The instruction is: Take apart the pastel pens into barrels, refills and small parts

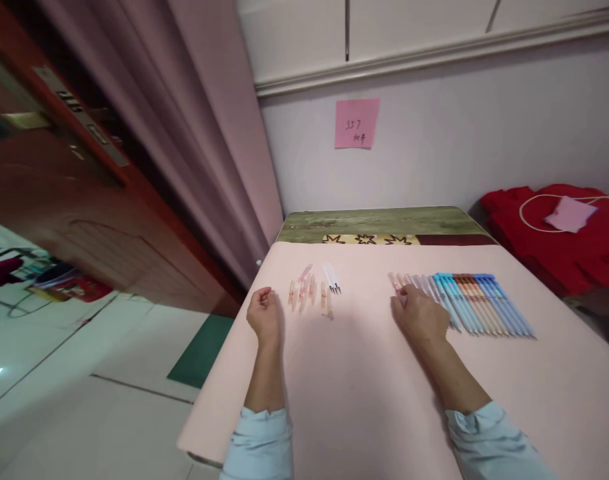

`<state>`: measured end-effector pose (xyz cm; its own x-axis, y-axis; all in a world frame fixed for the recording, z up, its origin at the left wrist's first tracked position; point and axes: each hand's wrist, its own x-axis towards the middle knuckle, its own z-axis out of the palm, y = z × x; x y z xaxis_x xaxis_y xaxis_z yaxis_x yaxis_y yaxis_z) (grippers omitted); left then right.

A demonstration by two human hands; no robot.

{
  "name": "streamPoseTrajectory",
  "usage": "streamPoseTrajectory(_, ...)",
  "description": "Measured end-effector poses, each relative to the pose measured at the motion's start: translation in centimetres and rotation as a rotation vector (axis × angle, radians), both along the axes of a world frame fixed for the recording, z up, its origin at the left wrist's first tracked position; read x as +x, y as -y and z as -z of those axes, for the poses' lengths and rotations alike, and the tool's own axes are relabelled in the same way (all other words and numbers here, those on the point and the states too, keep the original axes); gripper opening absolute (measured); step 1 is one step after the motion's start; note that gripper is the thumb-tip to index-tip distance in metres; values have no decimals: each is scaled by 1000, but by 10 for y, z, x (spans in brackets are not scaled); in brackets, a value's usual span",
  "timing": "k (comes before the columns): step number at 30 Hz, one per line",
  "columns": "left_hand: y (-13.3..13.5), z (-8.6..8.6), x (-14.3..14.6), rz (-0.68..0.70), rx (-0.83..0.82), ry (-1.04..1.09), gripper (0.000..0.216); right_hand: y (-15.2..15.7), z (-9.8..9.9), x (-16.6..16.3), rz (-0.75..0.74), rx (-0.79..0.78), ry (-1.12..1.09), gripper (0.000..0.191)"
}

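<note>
A pink-covered table (364, 387) carries a row of several pens (477, 303) laid side by side, pink, blue and brown, on the right. My right hand (420, 315) rests at the left end of that row, fingers curled onto the nearest pink pen. A small cluster of pen parts (311, 293), pale pink barrels and thin white refills, lies near the table's left side. My left hand (265, 315) rests on the table just left of those parts, fingers curled in a loose fist; nothing shows in it. Both sleeves are light blue.
A pink sticky note (356, 123) hangs on the wall behind. A green patterned surface (379, 223) lies beyond the table. Red cloth with a white cord (554, 227) sits at right. A curtain (194, 133) and a wooden door (59, 180) stand at left, above tiled floor.
</note>
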<state>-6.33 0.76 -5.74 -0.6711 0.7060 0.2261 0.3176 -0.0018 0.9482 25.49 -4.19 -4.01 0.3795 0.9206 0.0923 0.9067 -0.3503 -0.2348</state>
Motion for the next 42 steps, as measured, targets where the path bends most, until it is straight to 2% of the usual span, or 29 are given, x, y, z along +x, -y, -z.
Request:
streamPoseTrajectory(4, 0, 9, -7, 8, -137, -106, 18, 0, 3, 1, 47, -25, -9, 30)
streamPoseTrajectory(9, 1, 16, -2, 71, -143, -153, 15, -1, 6, 2, 52, -9, -8, 28)
streamPoseTrajectory(13, 2, 17, 0, 70, -198, -181, 15, -1, 9, 3, 35, 13, -6, 27)
streamPoseTrajectory(17, 2, 14, 5, 59, -223, -193, 15, 1, 13, 3, 14, 103, 11, 27)
streamPoseTrajectory(22, -4, 18, 9, 70, -133, -195, 17, 9, 10, -17, -102, 265, -61, 26)
streamPoseTrajectory(25, -9, 26, 6, 26, -65, -95, 19, 3, 1, -42, -221, 194, -246, 22)
streamPoseTrajectory(29, -14, 32, 2, -12, -28, 30, 21, -33, -10, -71, -262, 47, -410, 21)
streamPoseTrajectory(35, -13, 25, 6, -48, -30, 14, 18, -96, -18, -97, -181, -170, -380, 23)
streamPoseTrajectory(42, -5, 15, 28, 91, 10, -126, 10, -121, -9, -106, -137, -281, -324, 18)
